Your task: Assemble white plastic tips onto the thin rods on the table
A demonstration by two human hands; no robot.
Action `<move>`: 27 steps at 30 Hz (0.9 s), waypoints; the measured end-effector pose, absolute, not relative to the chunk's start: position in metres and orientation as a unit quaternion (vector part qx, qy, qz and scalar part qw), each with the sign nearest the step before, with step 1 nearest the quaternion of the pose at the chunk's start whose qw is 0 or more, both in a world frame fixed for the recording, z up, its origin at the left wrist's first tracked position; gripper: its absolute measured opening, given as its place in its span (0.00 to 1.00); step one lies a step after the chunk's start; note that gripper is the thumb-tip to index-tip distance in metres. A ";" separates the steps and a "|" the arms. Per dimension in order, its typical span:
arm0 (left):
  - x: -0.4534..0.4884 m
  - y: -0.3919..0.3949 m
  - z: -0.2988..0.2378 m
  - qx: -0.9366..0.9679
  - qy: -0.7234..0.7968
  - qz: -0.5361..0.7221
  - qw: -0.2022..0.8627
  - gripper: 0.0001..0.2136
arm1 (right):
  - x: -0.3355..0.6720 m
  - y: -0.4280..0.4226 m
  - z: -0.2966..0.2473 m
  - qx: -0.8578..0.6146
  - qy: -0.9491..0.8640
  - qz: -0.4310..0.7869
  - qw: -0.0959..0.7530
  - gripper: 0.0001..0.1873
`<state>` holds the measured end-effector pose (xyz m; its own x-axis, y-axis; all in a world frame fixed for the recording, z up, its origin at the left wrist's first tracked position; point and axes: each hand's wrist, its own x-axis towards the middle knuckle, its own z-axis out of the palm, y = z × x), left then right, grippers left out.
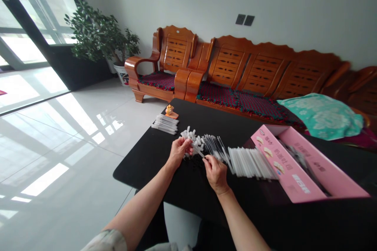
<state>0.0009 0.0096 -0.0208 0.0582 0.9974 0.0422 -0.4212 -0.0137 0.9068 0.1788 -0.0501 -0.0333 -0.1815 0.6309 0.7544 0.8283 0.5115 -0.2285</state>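
Observation:
Between my two hands is a whitish translucent pen (198, 150), slanting down to the right. My left hand (178, 152) is closed on its upper end, and the fingers of my right hand (216, 172) pinch the lower end. Just behind them lies a heap of small white pen parts (191, 135), partly hidden by my left hand. Dark-filled pen refills (214, 145) lie to the right of the heap. Beside those is a row of clear pen barrels (250, 162). A stack of whitish pens (165, 124) rests at the table's far left.
A pink open box (282, 164) with dark contents stands on the black table (141, 164) at right. A small yellow figurine (169, 110) sits near the far left edge. Beyond are a wooden sofa (229, 62), a turquoise cloth (324, 115) and a potted plant (100, 35).

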 end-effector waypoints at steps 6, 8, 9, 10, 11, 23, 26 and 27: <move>0.000 0.009 -0.019 0.404 0.356 0.589 0.602 0.18 | 0.179 -0.051 -0.032 -0.483 -0.775 -0.100 0.394 0.13; 0.001 0.009 -0.020 0.405 0.357 0.589 0.601 0.19 | 0.179 -0.051 -0.032 -0.484 -0.773 -0.109 0.395 0.13; 0.001 0.009 -0.020 0.406 0.357 0.589 0.601 0.19 | 0.179 -0.051 -0.032 -0.485 -0.769 -0.111 0.401 0.13; 0.001 0.010 -0.020 0.406 0.356 0.588 0.602 0.19 | 0.179 -0.051 -0.032 -0.486 -0.765 -0.109 0.408 0.12; 0.001 0.010 -0.021 0.407 0.355 0.588 0.602 0.19 | 0.179 -0.051 -0.032 -0.487 -0.761 -0.105 0.415 0.12; 0.001 0.009 -0.019 0.406 0.359 0.585 0.604 0.18 | 0.179 -0.050 -0.034 -0.495 -0.751 -0.095 0.427 0.11; 0.001 0.009 -0.019 0.406 0.358 0.587 0.602 0.18 | 0.180 -0.050 -0.034 -0.503 -0.742 -0.082 0.436 0.11; 0.001 0.009 -0.019 0.406 0.358 0.588 0.601 0.18 | 0.180 -0.050 -0.033 -0.506 -0.741 -0.074 0.435 0.12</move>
<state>0.0008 0.0089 -0.0187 0.0511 0.9976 0.0467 -0.4161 -0.0213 0.9091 0.1802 -0.0498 -0.0333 -0.1097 0.6853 0.7199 0.8147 0.4770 -0.3299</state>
